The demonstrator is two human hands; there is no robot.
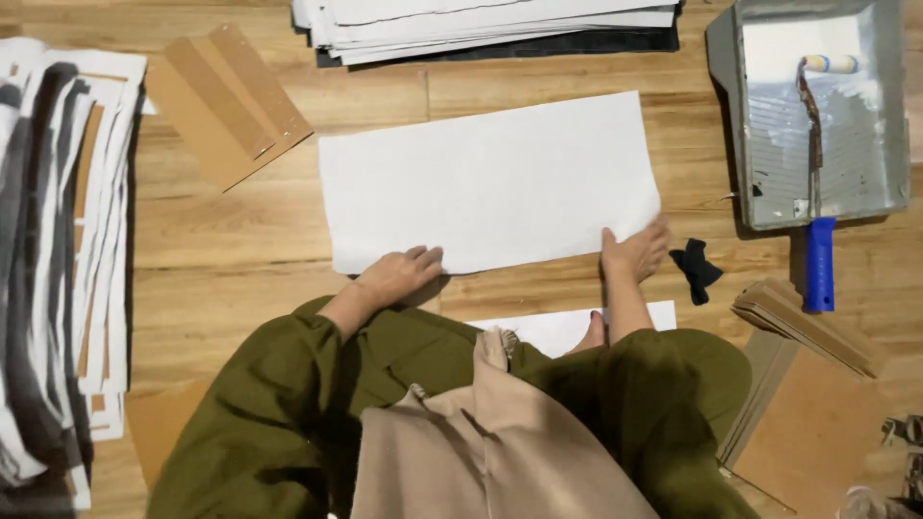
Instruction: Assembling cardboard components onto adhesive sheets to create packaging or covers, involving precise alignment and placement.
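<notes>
A large white sheet (490, 183) lies flat on the wooden floor (240, 240) in front of me. My left hand (399, 274) rests on the sheet's near edge toward its left corner, fingers curled on the paper. My right hand (635, 252) presses the near edge close to the right corner, fingers spread a little. A second white sheet (558, 327) lies partly under my legs, just nearer than the first.
A grey paint tray (889, 144) with white paint holds a blue-handled roller (817, 173) at the far right. A black rag (696, 269) lies beside my right hand. Brown boards (226, 101) (808, 423) and stacks of white sheets (58, 240) (490, 24) surround the spot.
</notes>
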